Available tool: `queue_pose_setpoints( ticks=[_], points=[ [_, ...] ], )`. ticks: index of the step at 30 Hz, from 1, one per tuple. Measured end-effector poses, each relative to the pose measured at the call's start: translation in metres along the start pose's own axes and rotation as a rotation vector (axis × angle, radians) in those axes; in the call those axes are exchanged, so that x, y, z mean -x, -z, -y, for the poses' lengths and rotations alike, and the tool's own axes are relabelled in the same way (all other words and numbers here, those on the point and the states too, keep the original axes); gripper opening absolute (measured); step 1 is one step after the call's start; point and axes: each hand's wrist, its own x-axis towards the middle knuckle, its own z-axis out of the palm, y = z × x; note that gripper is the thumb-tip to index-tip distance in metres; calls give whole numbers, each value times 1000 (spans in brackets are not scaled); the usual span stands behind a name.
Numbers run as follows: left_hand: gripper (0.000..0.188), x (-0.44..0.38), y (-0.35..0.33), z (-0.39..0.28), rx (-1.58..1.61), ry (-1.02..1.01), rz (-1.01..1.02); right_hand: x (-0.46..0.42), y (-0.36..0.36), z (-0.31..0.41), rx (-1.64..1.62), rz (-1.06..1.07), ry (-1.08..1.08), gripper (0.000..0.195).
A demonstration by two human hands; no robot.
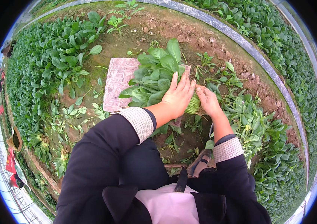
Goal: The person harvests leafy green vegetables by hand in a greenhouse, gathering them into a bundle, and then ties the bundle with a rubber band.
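Note:
A bunch of leafy greens, likely spinach (153,77), lies on a worn, flat pinkish board (119,84) on the soil, leaves to the left and pale stems to the right. My left hand (178,93) rests on the bunch with its fingers extended, where leaves pass into stems. Beside it, my right hand (207,100) is at the stem end, its fingers bent against the stems; how firmly it grips them is hidden.
Standing greens (49,61) grow at the left, and loose pulled plants (248,117) lie at the right. Bunches with roots (63,159) lie at the lower left. A grey strip (231,33) curves past the bed. My sandalled foot (200,165) is below.

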Motion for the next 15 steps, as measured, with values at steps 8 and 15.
queue_pose_setpoints(
  ticks=[8,15],
  points=[
    [88,-5,11,0,97,1,191,7,-41,9,183,-348,-113,41],
    [102,-17,13,7,177,-11,286,20,39,5,367,-179,-145,53]
  ],
)
